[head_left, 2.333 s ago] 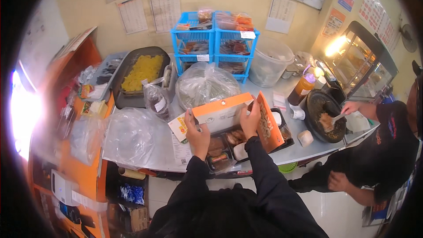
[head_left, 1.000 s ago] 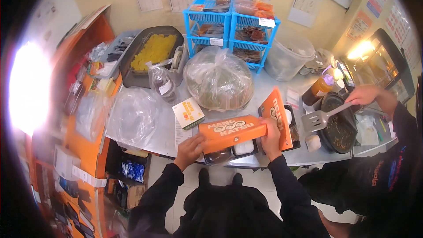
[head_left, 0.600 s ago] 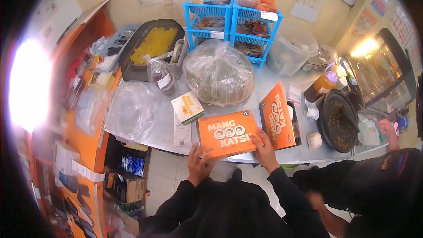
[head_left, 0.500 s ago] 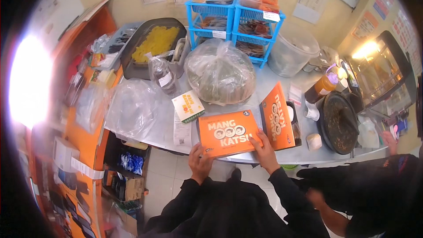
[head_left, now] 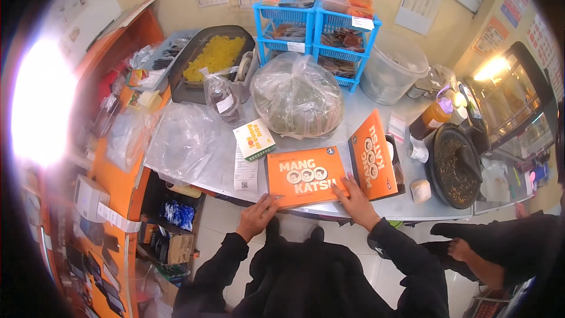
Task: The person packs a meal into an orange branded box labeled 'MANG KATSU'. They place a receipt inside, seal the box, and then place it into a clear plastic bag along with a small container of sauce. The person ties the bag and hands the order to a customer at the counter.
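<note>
An orange cardboard food box (head_left: pixel 311 178) with pale printing and round face drawings lies shut at the table's front edge. My left hand (head_left: pixel 258 217) grips its front left corner with the fingertips. At its front right corner my right hand (head_left: pixel 358 205) holds on, thumb over the top and fingers along the side. Just right of it stands a second box with its orange lid (head_left: pixel 373 156) raised; the lid hides most of the dark base. A small white, yellow and green carton (head_left: pixel 254 139) sits behind on the left, over a paper receipt (head_left: pixel 245 171).
Behind are a big knotted clear bag (head_left: pixel 297 97), blue tiered baskets (head_left: pixel 344 35) of packets and a tray (head_left: pixel 176 85) of yellow food. A stone mortar (head_left: pixel 453 171), sauce bottle (head_left: pixel 431 119) and glass cabinet (head_left: pixel 512 106) stand right. A co-worker's arm (head_left: pixel 479 265) is at lower right.
The orange box has come down from a slight tilt to lie flatter on the table. My left hand has shifted slightly along its front edge. The co-worker's arm has moved right.
</note>
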A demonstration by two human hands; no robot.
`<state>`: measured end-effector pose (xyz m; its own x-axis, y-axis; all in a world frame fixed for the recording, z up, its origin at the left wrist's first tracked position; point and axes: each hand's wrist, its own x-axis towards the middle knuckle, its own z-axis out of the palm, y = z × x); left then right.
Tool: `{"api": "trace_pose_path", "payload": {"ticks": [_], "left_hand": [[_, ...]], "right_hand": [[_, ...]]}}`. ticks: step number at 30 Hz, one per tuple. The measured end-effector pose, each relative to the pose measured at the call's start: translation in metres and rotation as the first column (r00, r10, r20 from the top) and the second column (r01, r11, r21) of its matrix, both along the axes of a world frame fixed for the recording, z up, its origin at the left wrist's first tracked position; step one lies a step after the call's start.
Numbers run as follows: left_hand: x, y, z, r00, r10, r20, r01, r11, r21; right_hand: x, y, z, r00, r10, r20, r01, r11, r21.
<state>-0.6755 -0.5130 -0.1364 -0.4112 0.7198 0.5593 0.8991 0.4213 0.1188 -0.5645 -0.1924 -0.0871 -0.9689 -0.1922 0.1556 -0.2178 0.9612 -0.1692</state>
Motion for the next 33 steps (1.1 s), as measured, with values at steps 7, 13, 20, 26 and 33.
{"api": "trace_pose_path", "payload": {"ticks": [7, 13, 20, 26, 33], "left_hand": [[0.008, 0.006, -0.011, 0.995, 0.016, 0.099, -0.02, 0.999, 0.045], [0.013, 0.004, -0.007, 0.984, 0.014, 0.176, -0.014, 1.0, -0.002], [0.017, 0.008, -0.012, 0.998, 0.022, 0.058, -0.03, 0.988, 0.153], [0.022, 0.002, -0.003, 0.998, 0.044, 0.054, -0.05, 0.992, 0.116], [0.037, 0.009, -0.016, 0.989, 0.066, 0.13, -0.098, 0.962, 0.255]], "right_hand": [[0.005, 0.006, -0.001, 0.987, 0.039, 0.153, -0.025, 0.996, -0.09], [0.01, 0.007, -0.016, 0.993, 0.047, 0.11, -0.032, 0.99, -0.137], [0.011, 0.005, -0.044, 0.996, 0.015, -0.084, -0.026, 0.991, -0.133], [0.011, -0.001, -0.049, 0.976, -0.027, -0.217, -0.003, 0.991, -0.137], [0.015, -0.008, -0.053, 0.965, -0.078, -0.251, 0.046, 0.99, -0.131]]}}
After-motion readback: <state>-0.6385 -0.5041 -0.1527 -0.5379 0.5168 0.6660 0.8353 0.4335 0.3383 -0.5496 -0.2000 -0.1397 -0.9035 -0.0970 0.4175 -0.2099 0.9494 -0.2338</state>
